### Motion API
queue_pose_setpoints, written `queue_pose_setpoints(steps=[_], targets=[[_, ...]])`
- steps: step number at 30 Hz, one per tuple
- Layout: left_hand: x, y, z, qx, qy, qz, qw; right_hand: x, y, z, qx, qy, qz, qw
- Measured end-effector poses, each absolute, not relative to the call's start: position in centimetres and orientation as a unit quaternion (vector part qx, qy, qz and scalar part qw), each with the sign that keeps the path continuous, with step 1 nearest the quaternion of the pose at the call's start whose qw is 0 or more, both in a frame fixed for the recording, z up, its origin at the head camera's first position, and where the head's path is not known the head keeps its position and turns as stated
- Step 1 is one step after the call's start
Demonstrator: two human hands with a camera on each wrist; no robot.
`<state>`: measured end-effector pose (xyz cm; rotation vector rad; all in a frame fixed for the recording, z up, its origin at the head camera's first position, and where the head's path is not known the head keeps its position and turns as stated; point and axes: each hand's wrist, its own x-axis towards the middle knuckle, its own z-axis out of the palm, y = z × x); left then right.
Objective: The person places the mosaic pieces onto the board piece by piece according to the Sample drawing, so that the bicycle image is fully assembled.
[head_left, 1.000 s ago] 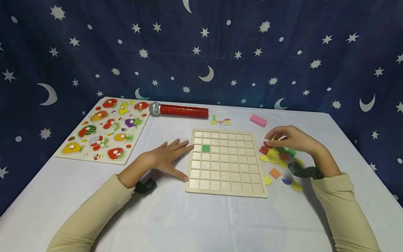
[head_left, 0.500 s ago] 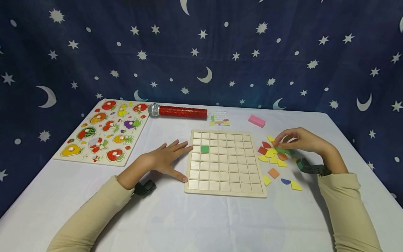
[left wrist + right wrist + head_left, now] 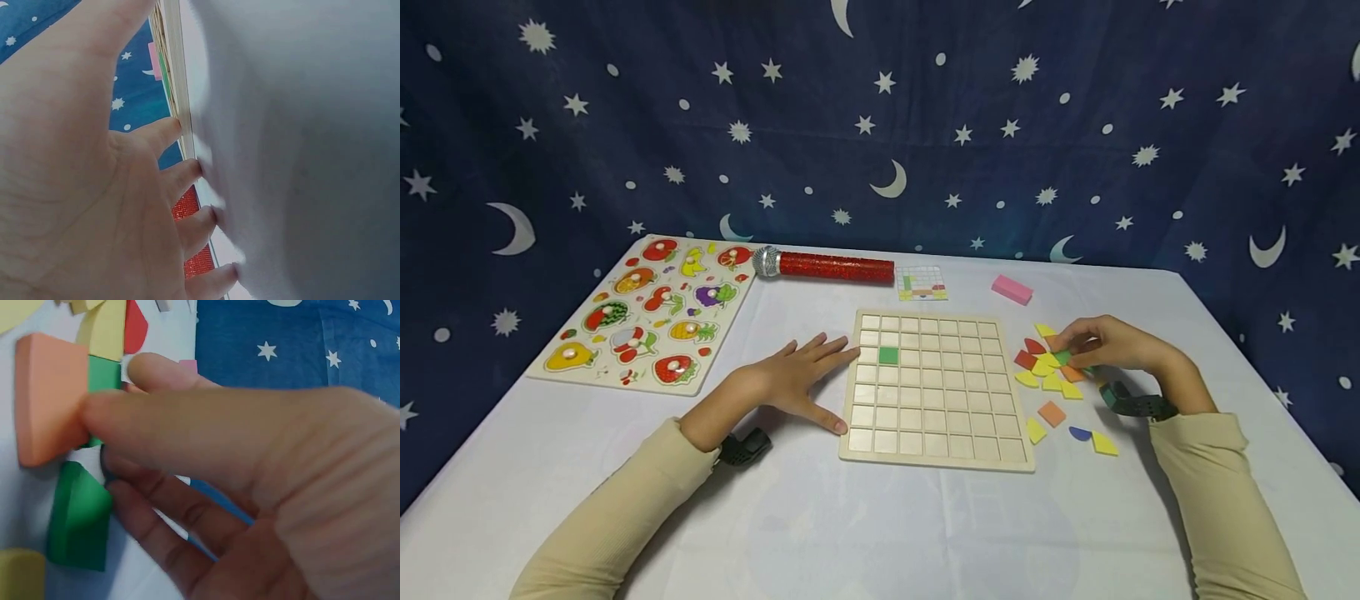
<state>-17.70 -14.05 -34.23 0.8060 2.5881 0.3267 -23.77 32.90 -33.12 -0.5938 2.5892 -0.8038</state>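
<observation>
Beige sleeves (image 3: 617,500), black wrist cameras (image 3: 745,448)

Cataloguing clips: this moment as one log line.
left hand: spread at edge of wooden grid board | right hand: at loose shape tiles | board: one green square tile

On the table (image 3: 700,533), a grid board (image 3: 938,395), one tile (image 3: 888,356) set in it, is flanked by a fruit puzzle (image 3: 638,314) at left and loose tiles (image 3: 1045,363) at right; behind it a microphone (image 3: 831,267), pattern card (image 3: 922,283) and block (image 3: 1012,290) are ranged rightward.
</observation>
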Motion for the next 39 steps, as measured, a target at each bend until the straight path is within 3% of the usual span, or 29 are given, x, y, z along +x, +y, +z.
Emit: queue_pose_setpoints(steps=[39], targets=[[-17.50,-14.06,-34.20,0.290,0.928,0.122,0.202,-23.46,32.18,-33.12,-0.188,0.932,-0.261,0.169]])
